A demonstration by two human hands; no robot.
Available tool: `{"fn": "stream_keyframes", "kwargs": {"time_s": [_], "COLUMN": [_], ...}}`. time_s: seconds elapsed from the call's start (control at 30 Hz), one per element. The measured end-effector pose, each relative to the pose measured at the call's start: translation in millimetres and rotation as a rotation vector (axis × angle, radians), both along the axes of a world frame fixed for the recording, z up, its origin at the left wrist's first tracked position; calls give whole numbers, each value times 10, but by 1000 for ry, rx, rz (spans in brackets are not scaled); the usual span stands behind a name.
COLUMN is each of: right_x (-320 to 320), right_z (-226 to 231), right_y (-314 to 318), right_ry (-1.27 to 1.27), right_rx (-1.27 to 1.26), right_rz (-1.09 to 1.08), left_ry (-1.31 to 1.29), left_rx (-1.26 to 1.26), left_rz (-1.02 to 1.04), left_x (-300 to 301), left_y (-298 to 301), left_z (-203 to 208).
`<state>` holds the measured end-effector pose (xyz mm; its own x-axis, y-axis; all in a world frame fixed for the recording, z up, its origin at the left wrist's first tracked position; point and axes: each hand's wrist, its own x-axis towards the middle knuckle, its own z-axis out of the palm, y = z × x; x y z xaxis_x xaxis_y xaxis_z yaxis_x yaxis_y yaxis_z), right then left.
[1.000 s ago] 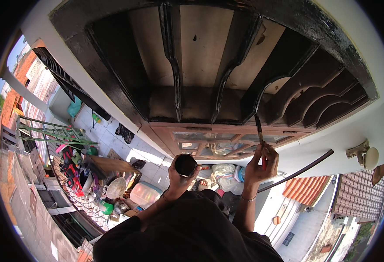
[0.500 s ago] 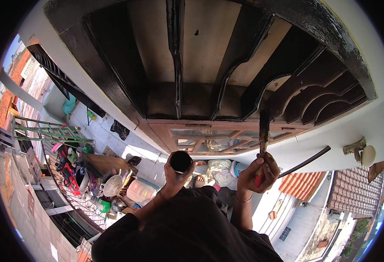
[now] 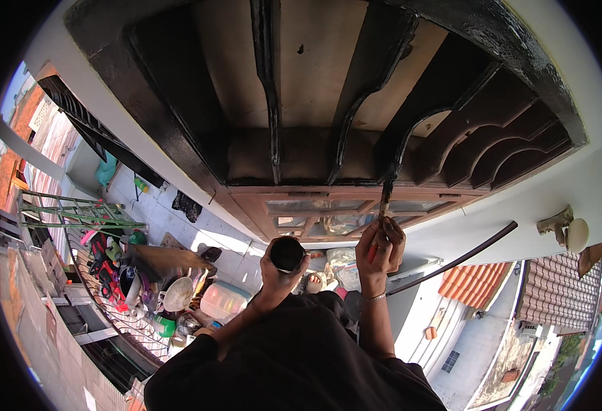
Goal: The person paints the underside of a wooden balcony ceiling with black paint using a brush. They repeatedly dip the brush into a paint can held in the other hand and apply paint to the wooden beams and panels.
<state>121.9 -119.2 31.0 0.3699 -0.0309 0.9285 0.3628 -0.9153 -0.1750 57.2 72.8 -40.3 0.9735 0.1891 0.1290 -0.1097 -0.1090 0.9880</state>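
Note:
My left hand (image 3: 280, 275) is wrapped round a small round container (image 3: 287, 254) whose inside is black. In my right hand (image 3: 382, 252) is a paintbrush (image 3: 386, 200), gripped by its handle, with dark bristles pointing up. Its tip meets the lower end of a curved slat, at the bottom edge of the wooden louvre frame (image 3: 178, 130). Slats on the left and in the middle look glossy black. Toward the right, the curved slats (image 3: 513, 147) are a duller brown. Beneath runs a brown wooden window (image 3: 301, 194) with glass panes.
A dark hose or rod (image 3: 462, 259) slants up beside my right forearm. A white lamp-like fixture (image 3: 575, 235) sticks out from the white wall. Down at the left are a green ladder (image 3: 82, 212), a clear plastic box (image 3: 222, 300) and heaped household things.
My right hand has moved left with the paintbrush, from beside a brown slat to the base of a black one. The left hand still holds the container in about the same place.

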Motion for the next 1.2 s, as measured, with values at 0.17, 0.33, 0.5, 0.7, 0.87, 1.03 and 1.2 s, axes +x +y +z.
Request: {"fn": "stream_keyframes", "kwargs": {"time_s": [0.17,0.33,0.5,0.7,0.87,1.03,1.2], "right_x": [-115,-35,-164,-21,-97,-166,-56], "right_z": [-64,74,-58,429,259,95,234], "right_y": [5,33,43,-138,-103,-139,-88], "right_ry": [-13,13,89,-31,-68,79,-1], "right_rx": [51,-1,54,120,53,87,80], "right_rz": [44,-9,11,-26,37,55,12], "left_ry": [-54,-18,-65,-62,-53,-99,-48], "left_rx": [6,-22,-4,12,-5,57,18], "left_rz": [36,6,8,10,13,38,2], "left_x": [-24,-73,-84,-93,-92,-82,-59], "left_y": [-25,-68,-88,-89,-88,-98,-135], "left_z": [38,34,56,2,-1,48,30]}}
